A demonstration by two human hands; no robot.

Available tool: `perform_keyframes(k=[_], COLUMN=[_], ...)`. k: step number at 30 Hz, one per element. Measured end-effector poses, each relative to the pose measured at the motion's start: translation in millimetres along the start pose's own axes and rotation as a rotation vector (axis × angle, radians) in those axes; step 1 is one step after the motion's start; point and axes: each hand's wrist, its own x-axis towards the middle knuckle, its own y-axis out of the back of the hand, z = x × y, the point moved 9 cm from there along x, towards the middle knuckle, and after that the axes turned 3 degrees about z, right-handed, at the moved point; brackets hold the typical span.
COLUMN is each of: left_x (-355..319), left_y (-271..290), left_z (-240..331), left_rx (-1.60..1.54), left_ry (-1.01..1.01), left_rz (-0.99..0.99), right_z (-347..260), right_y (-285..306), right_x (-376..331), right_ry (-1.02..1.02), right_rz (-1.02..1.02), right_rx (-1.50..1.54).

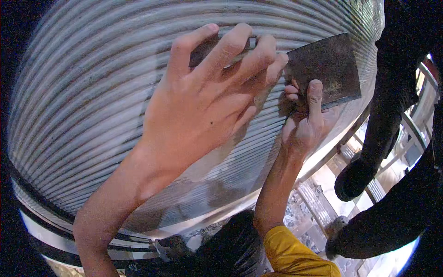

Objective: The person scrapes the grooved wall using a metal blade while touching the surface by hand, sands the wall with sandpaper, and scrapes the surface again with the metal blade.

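My right hand grips a dark, roughly square plate by its lower edge, thumb across its face. That plate is thin, brownish and stained, with a slight bend along its edges. To its left, my left hand is arched over a large, curved, ribbed pale grey surface, its back towards me and its fingers bent. Between those fingers shows a dark flat piece, mostly covered by the hand. My left fingertips come close to the square plate's left edge.
At the right, a person's dark-clothed leg is close to the ribbed surface. Below it are planks or bars and scattered debris. My yellow sleeve and dark-clothed leg are at the bottom. A dark band runs along the lower left rim.
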Motion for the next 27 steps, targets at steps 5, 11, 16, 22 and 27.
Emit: perform_keyframes(k=[5,11,16,22,27], left_x=[-1,-2,2,2,0], left_y=[5,8,11,14,18], left_z=[-5,-2,3,3,-5], left_rx=[-0.001,-0.046,-0.061,-0.095,-0.086], left_ry=[-0.020,-0.053,-0.036,-0.014,0.000], left_rz=[0.051,0.011,0.028,0.042,0.144], right_z=[-9,-14,-15,-20,-24], right_y=[-9,-4,-3,-11,-18], right_x=[-7,-6,-2,-2,-3], right_ry=[0.056,0.054,0.079,0.096,0.122], right_rz=[-0.018,0.009,0.034,0.034,0.047], right_rx=[0.018,0.056,0.013,-0.017,-0.023])
